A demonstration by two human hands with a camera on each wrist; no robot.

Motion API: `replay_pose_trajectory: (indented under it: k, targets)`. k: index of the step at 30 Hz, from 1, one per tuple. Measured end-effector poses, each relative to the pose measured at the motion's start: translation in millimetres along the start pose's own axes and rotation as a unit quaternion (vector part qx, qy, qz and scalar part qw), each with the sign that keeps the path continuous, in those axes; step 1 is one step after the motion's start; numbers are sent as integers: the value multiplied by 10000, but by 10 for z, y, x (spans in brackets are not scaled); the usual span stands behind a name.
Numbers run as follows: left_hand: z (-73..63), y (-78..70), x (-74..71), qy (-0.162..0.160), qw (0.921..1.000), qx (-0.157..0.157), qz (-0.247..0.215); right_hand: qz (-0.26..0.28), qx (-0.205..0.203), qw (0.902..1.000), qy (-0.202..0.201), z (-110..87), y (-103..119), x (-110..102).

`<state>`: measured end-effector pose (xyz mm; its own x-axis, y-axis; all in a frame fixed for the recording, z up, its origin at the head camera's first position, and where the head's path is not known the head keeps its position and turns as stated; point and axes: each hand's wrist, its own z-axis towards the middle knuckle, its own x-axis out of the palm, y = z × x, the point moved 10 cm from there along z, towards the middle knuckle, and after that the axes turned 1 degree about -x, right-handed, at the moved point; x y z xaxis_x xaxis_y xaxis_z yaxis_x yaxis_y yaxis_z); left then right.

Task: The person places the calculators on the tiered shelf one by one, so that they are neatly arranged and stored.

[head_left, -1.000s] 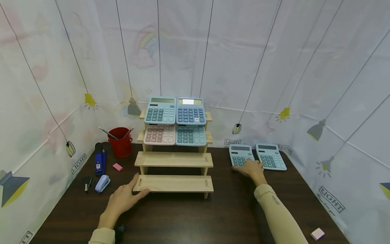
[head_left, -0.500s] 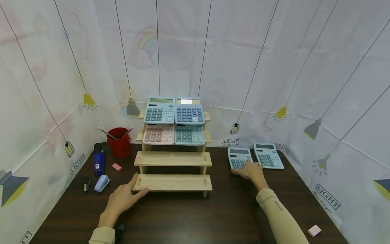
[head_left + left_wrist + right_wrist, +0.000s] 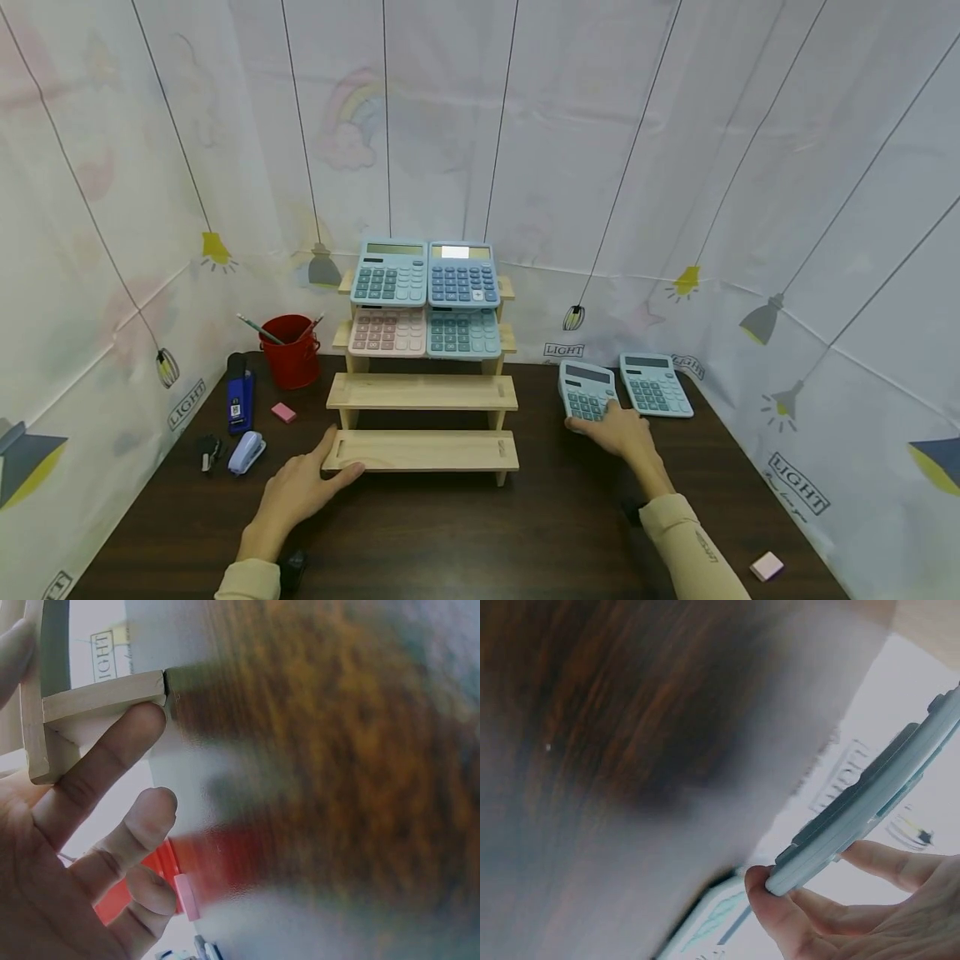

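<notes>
My right hand [image 3: 618, 429] grips the near end of a pale blue calculator [image 3: 587, 382], thumb on one face and fingers on the other. In the right wrist view this calculator [image 3: 855, 802] shows edge-on, steeply slanted. A second pale blue calculator [image 3: 656, 385] lies flat on the table just right of it. My left hand [image 3: 296, 492] rests with spread fingers at the left end of the lowest step of a wooden stepped rack [image 3: 422, 450]. Its index finger [image 3: 112, 754] lies against the rack's leg in the left wrist view.
Several calculators [image 3: 388, 275] stand on the rack's upper two steps; the lower two steps are bare wood. Left of the rack are a red bucket [image 3: 292, 358] with pencils, a blue stapler [image 3: 240, 396], a light blue stapler [image 3: 247, 452] and a pink eraser [image 3: 283, 412]. Another eraser [image 3: 767, 567] lies front right.
The right hand has tilted the gripped calculator, drawing it slightly towards me and away from its former line with its neighbour. The left hand stays at the rack. The head view has shifted slightly.
</notes>
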<state>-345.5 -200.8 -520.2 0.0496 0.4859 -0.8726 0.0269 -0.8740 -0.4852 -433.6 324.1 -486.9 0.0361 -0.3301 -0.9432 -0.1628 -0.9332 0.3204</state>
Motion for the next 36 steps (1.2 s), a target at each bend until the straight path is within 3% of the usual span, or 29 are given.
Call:
replay_pose_trajectory:
  k: [14,25,36]
  targets:
    - [9,-1,-26,-113,9998,123,-49,264,-412,9981,-371,-616,380,-346]
    - [-2,17,24,61,10000,26,-46,195,-641,9969,-411,-1027,706,-380]
    - [7,-5,4,36,10000,39,-18,-4,-1196,9891,-859,-1231,1183,-366]
